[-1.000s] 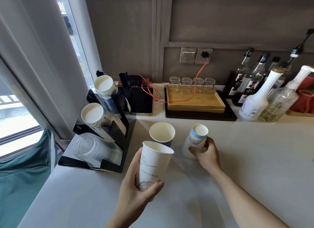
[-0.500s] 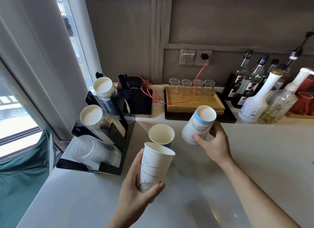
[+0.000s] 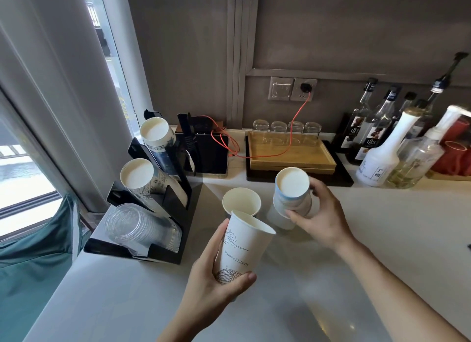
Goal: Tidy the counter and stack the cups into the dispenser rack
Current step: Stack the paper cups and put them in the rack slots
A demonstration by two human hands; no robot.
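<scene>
My left hand (image 3: 211, 288) grips a tall white paper cup (image 3: 240, 250) printed with a wave and a bridge, tilted with its mouth toward the right. My right hand (image 3: 318, 219) holds a smaller white cup with a blue band (image 3: 291, 191) above the counter, its opening turned toward me. A third paper cup (image 3: 241, 201) stands upright on the counter between them. The black dispenser rack (image 3: 175, 206) at the left holds two stacks of paper cups (image 3: 142, 176) and, in its lowest slot, a stack of clear plastic cups (image 3: 137, 227).
A wooden tray (image 3: 290, 158) with several glasses sits at the back. A black device (image 3: 209, 153) with a red cable stands beside the rack. Syrup bottles (image 3: 377, 150) crowd the right rear. A green cloth (image 3: 33, 260) hangs off the counter's left edge.
My right hand lifted the blue-banded cup off the counter and tipped it until its opening faces me. The left hand tilted its tall cup slightly toward the right.
</scene>
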